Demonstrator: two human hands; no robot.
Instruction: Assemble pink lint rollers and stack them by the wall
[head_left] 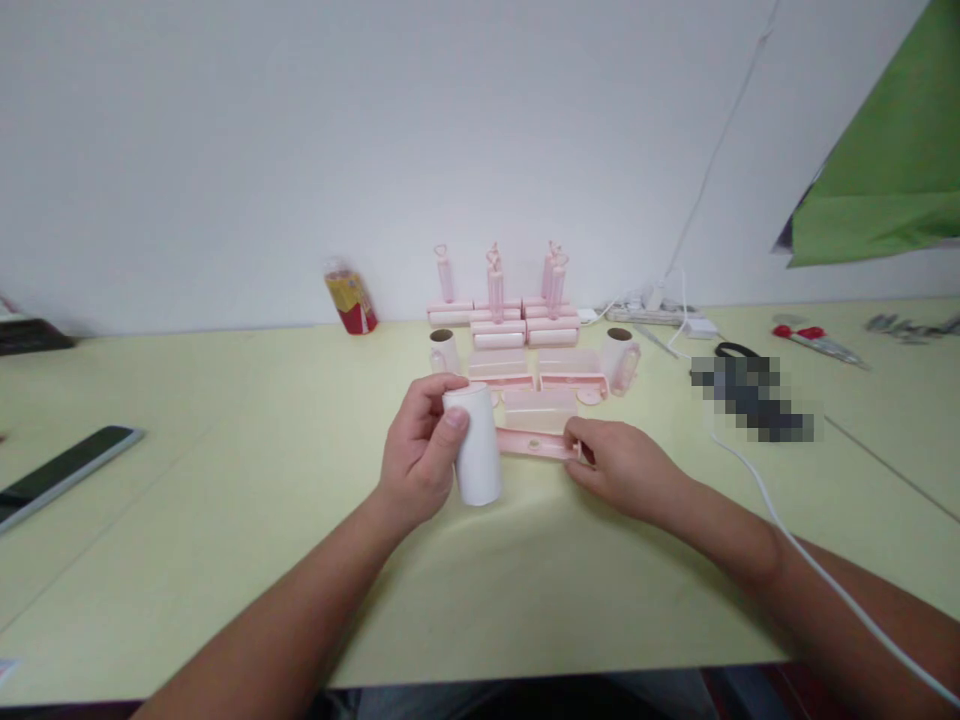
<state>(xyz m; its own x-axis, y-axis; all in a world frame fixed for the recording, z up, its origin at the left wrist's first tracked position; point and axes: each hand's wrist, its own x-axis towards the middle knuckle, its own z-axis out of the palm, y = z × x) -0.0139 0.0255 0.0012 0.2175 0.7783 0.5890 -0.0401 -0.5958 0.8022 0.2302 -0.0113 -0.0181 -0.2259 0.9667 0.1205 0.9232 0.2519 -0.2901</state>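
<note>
My left hand [420, 450] is wrapped around a white paper roll [478, 450], held upright a little above the table. My right hand [619, 465] pinches the right end of a flat pink plastic frame piece [534, 443] that lies on the yellow-green table [225, 500] just right of the roll. Behind them sit several pink lint-roller parts: clear pink covers [540, 405], loose rolls [444, 350] and assembled rollers with upright pink handles [495, 290].
A phone [64, 470] lies at the left. A red and yellow can [351, 300] leans by the wall. A white cable [787, 530] crosses my right forearm. Red-handled scissors [814, 340], a power strip [660, 315] and a blurred dark object [754, 400] lie at the right.
</note>
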